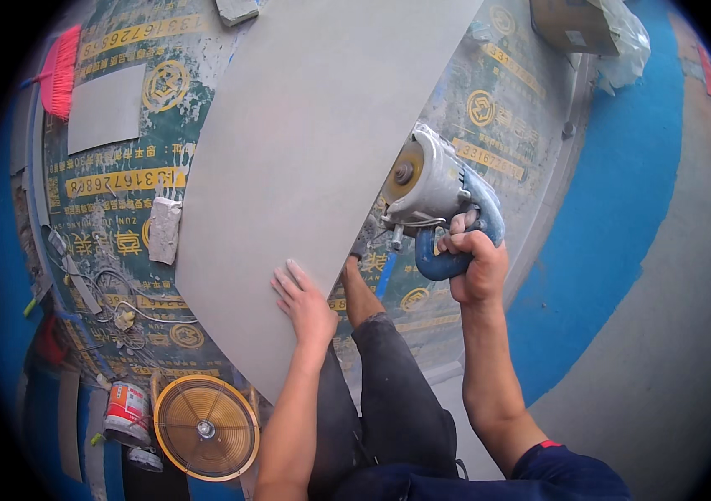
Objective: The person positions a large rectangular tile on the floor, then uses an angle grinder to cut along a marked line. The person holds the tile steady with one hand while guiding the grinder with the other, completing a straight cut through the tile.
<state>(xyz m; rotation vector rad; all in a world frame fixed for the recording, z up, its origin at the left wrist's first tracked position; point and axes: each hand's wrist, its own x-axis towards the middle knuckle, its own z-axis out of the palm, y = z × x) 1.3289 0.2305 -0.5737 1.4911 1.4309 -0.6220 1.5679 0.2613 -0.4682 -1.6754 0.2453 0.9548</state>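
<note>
A large light-grey tile stretches from the top of the view down to my legs. Flat on its near right part rests my left hand, fingers spread and holding nothing. My right hand is wrapped round the blue handle of a handheld circular cutter, a saw with a grey metal guard and a round yellowish disc. The disc side faces the tile's right edge, and the cutter's guard sits right at that edge. Whether the disc touches the tile or spins, I cannot tell.
Green printed sheeting covers the floor. A yellow round fan and a paint can stand at lower left, near tangled cable. A whitish block, smaller tile and pink broom lie left; a cardboard box stands upper right.
</note>
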